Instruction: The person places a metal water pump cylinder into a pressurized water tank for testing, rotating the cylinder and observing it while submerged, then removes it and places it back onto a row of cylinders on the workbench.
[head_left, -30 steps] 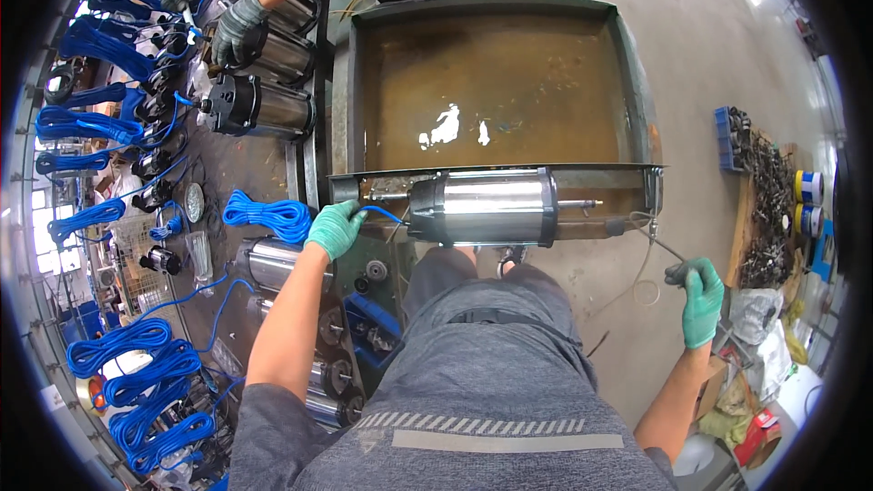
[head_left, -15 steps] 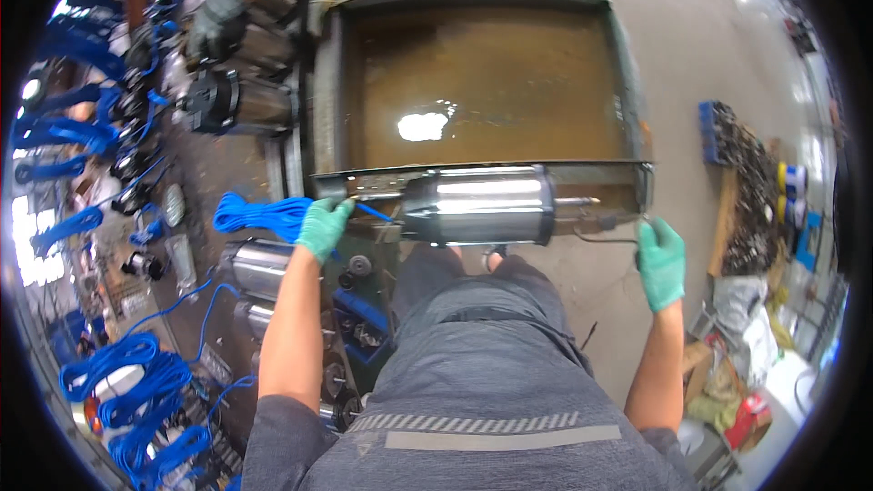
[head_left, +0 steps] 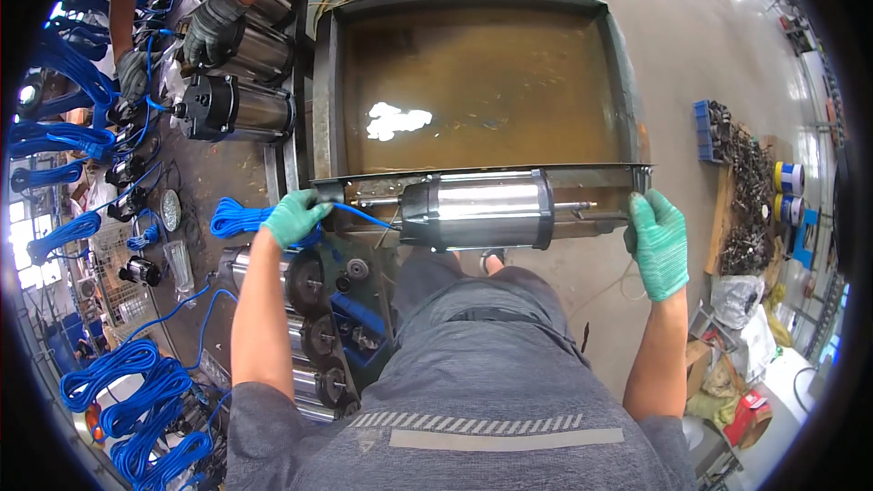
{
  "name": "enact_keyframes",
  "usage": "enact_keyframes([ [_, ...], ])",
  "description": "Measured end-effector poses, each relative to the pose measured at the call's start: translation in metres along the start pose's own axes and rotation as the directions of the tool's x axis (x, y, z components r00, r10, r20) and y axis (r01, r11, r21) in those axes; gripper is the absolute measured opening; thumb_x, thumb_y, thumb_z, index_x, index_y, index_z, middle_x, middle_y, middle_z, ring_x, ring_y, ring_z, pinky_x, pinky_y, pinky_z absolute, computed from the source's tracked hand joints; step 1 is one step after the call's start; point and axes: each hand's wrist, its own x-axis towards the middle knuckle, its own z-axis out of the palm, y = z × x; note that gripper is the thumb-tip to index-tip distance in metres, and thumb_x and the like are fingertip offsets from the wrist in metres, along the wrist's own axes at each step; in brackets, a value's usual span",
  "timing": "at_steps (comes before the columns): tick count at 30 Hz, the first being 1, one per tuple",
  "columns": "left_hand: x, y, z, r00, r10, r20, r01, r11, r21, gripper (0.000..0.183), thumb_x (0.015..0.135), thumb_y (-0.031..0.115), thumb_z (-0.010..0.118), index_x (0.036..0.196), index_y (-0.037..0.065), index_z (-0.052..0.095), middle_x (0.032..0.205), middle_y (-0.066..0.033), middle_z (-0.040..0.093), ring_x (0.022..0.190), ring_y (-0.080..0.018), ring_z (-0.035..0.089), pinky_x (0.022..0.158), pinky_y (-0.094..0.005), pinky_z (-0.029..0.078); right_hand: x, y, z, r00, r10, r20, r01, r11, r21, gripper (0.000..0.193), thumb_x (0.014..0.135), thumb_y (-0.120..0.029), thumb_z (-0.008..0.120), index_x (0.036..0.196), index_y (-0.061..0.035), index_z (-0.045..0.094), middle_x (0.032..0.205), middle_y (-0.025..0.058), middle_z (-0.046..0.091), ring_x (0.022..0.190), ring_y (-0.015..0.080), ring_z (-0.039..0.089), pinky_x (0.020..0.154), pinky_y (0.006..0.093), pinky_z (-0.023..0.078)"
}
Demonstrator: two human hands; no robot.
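A shiny steel cylindrical motor (head_left: pixel 491 207) with black end caps lies sideways along the near edge of a water-filled metal tank (head_left: pixel 323 109). Its shaft (head_left: pixel 575 206) points right. From its left end a blue cable (head_left: pixel 366 216) runs to my left hand (head_left: pixel 298 220), in a green glove, whose thumb and fingers close on it. A coiled bundle of that blue cable (head_left: pixel 238 218) hangs beside this hand. My right hand (head_left: pixel 658 245), also green-gloved, is closed by the tank's near right corner, apart from the motor; what lies within its fingers is hidden.
Left of the tank, another person's gray-gloved hands (head_left: pixel 214 27) work among similar motors (head_left: pixel 236 109). More motors (head_left: pixel 314 336) stand near my left forearm. Blue cable coils (head_left: pixel 136 400) lie lower left. At right are a blue crate (head_left: pixel 711 132) and a heap of dark metal parts (head_left: pixel 750 191).
My left hand has moved left with the blue cable, and my right hand has risen slightly toward the tank corner. The co-worker's hands have shifted; the motor stays nearly in place.
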Motion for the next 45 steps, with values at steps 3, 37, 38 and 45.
enact_keyframes([
  [3,0.020,0.010,0.024,0.990,-0.001,-0.140,0.022,0.988,0.151,0.040,0.092,0.037,0.067,0.103,-0.001,0.071,0.093,-0.0257,0.070,0.090,-0.0376,0.069,0.081,-0.0410,0.054,0.004,0.002,0.005,0.999,0.027,0.025,-0.025,0.998,-0.056,0.032,0.101,-0.023,0.059,0.072,-0.0096,0.051,0.059,-0.0048,0.044,0.052,0.0039,0.041,0.046,0.0244,0.032],
  [37,-0.082,0.068,-0.024,0.947,0.091,-0.307,-0.254,0.798,-0.547,0.029,0.096,0.030,0.064,0.092,0.002,0.065,0.075,-0.0004,0.055,0.071,-0.0101,0.050,0.064,-0.0284,0.042,-0.015,-0.114,0.007,0.952,0.027,0.304,-0.194,0.822,0.535,0.025,0.099,-0.029,0.055,0.085,-0.0080,0.054,0.061,-0.0021,0.039,0.048,0.0052,0.032,0.037,0.0188,0.022],
  [38,-0.081,0.063,-0.031,0.940,0.068,-0.336,-0.272,0.742,-0.612,0.029,0.096,0.032,0.065,0.089,0.003,0.064,0.073,0.0017,0.053,0.065,-0.0077,0.045,0.058,-0.0262,0.037,-0.014,-0.121,0.008,0.958,0.026,0.285,-0.186,0.813,0.552,0.026,0.099,-0.030,0.055,0.085,-0.0081,0.053,0.060,-0.0025,0.038,0.048,0.0057,0.032,0.037,0.0187,0.022],
  [45,-0.048,0.059,-0.066,0.905,0.009,-0.425,-0.322,0.666,-0.673,0.028,0.099,0.033,0.063,0.093,0.006,0.062,0.067,0.0069,0.046,0.057,-0.0020,0.037,0.051,-0.0209,0.028,0.038,-0.132,0.039,0.956,-0.001,0.293,-0.179,0.788,0.588,0.026,0.100,-0.030,0.056,0.087,-0.0087,0.058,0.057,-0.0039,0.036,0.047,0.0062,0.031,0.036,0.0202,0.022],
])
